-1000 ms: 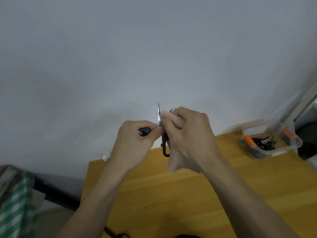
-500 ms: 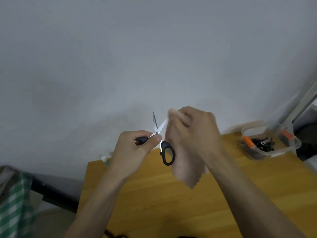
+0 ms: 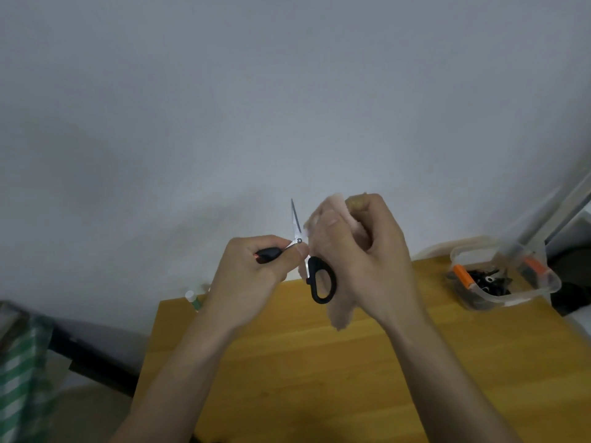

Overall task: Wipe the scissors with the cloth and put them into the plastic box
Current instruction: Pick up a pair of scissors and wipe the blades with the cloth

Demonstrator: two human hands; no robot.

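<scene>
The small steel scissors with black plastic handles are up in the air above the far part of the wooden tabletop, blades splayed open. One bare blade points up toward the wall; the other disappears into the pale pink cloth. One black handle loop hangs free below the pivot, while the other handle sits inside the left hand, whose fingers are clenched around it with the thumb near the pivot screw. The right hand has its fingers and thumb pinching the bunched cloth around the hidden blade, and a loose tail of cloth dangles below the hand, over the wood without touching it as far as I can see.

Off at the tabletop's far right corner stands the clear plastic box, open at the top, with orange clips on its sides and a jumble of dark items inside that I can't make out clearly. At the far left corner, just beyond the edge, a small white-capped bottle peeks up. Lower left, away from the table, lies green-and-white checked fabric. A plain grey-white wall fills everything behind.
</scene>
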